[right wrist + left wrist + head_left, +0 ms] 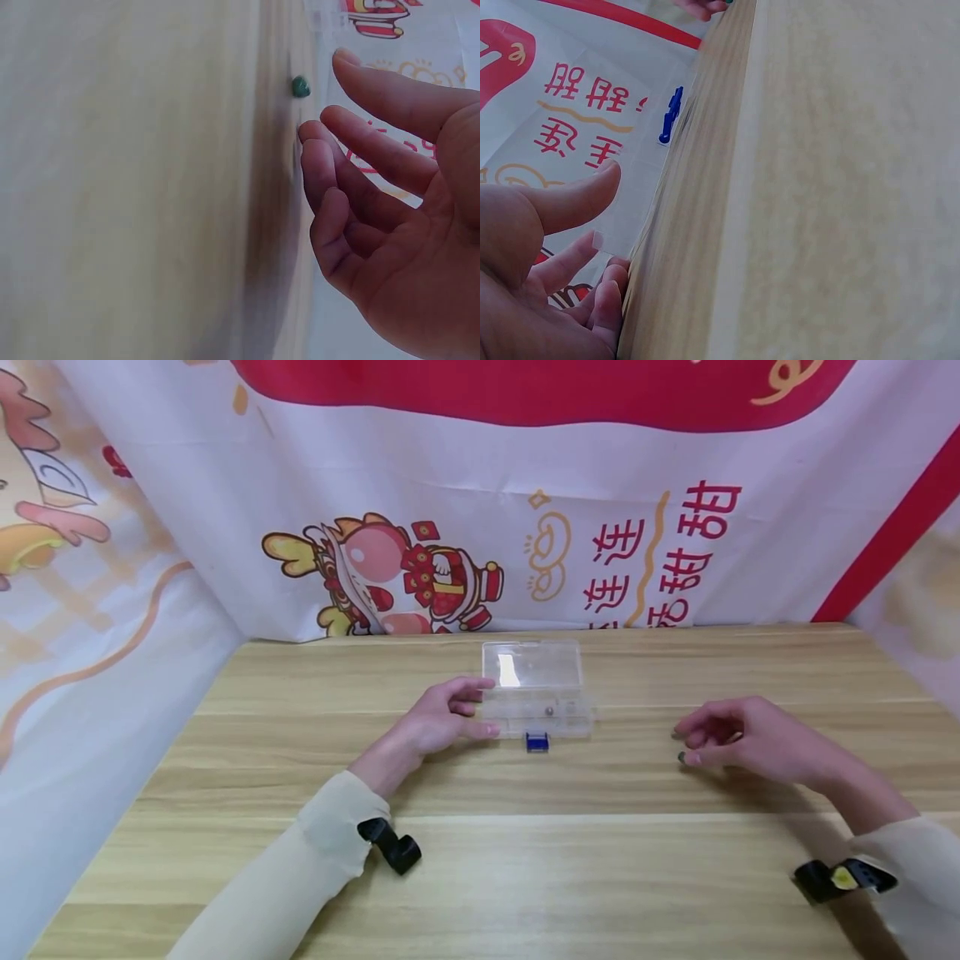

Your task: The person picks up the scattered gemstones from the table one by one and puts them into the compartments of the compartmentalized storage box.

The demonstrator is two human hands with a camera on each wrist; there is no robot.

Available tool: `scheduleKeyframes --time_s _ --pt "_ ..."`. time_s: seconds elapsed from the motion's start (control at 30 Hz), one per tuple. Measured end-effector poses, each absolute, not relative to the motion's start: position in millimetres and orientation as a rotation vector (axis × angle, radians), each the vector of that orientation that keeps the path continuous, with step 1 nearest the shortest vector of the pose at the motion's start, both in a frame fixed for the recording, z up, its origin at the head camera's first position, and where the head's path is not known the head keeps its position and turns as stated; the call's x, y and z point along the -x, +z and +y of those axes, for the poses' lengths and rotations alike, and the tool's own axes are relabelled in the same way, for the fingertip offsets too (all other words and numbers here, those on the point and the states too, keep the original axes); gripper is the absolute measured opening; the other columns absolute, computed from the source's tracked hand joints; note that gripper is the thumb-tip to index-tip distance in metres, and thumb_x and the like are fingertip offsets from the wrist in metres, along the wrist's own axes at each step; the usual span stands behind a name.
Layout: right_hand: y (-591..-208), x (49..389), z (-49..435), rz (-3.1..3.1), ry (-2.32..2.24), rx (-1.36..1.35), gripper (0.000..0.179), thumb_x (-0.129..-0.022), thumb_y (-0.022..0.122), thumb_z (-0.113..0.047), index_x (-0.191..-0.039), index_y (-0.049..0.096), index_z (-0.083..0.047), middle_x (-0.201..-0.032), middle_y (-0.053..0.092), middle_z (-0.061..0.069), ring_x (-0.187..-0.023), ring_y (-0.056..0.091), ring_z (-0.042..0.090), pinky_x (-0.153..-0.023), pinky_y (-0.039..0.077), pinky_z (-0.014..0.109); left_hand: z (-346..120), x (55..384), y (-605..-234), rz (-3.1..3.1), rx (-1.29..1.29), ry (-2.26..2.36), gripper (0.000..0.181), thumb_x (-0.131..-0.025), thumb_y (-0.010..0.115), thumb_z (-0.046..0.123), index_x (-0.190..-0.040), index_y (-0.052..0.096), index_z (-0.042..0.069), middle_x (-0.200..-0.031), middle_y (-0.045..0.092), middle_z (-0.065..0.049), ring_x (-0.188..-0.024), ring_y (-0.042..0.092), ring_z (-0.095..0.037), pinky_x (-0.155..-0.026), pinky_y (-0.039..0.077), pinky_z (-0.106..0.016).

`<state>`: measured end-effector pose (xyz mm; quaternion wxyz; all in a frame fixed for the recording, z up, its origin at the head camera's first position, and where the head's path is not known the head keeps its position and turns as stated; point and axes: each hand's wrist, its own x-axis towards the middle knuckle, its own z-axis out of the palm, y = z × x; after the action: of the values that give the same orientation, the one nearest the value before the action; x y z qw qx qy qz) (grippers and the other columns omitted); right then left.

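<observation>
A clear plastic box (513,727) lies on the table with its lid (540,664) tipped back and a blue clasp (537,742) at its front. A small dark round piece (549,711) shows inside. My left hand (442,718) is at the box's left end, thumb over the front corner and forefinger near the lid hinge. Off to the right, my right hand (757,739) hovers low over the table, its thumb and fingers apart. Just beyond its fingertips lies a small green stone (300,86), which the right wrist view shows apart from the fingers.
The wooden table (480,877) ends at a printed cloth (450,468) behind, with more cloth along the left and right sides. Both wrists carry black camera straps (390,845).
</observation>
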<state>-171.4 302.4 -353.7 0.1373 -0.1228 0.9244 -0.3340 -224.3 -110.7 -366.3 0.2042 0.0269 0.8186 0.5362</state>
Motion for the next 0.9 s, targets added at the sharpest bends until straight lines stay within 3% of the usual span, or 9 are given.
scheduleKeyframes --time_s 0.17,0.43,0.9 --pt "-357.3 168.0 311.1 2.652 -0.930 0.338 0.039 -0.091 0.085 -0.031 -0.122 0.075 -0.009 -0.099 0.072 0.002 -0.086 0.061 0.010 -0.074 0.053 0.022 -110.1 224.2 -366.3 2.281 -0.067 1.496 0.064 -0.089 0.087 0.018 -0.146 0.061 0.032 -0.148 0.056 -0.002 -0.130 0.049 -0.027 -0.113 0.043 -0.044" --pt "-360.5 166.7 309.6 2.631 -0.913 0.413 0.029 -0.090 0.085 -0.026 -0.114 0.076 -0.013 -0.093 0.065 0.000 -0.082 0.057 0.008 -0.071 0.049 0.023 -109.5 225.2 -365.8 2.277 -0.058 1.495 0.065 -0.088 0.087 0.017 -0.146 0.061 0.033 -0.146 0.057 -0.001 -0.129 0.049 -0.026 -0.113 0.043 -0.043" --pt "-354.8 170.3 299.2 2.689 -0.788 0.436 0.018 -0.089 0.086 -0.028 -0.101 0.075 -0.021 -0.085 0.064 -0.003 -0.080 0.057 0.011 -0.072 0.046 0.023 -110.3 225.2 -365.6 2.288 -0.071 1.479 0.065 -0.089 0.086 0.018 -0.147 0.061 0.031 -0.148 0.057 -0.002 -0.130 0.049 -0.026 -0.113 0.043 -0.044"
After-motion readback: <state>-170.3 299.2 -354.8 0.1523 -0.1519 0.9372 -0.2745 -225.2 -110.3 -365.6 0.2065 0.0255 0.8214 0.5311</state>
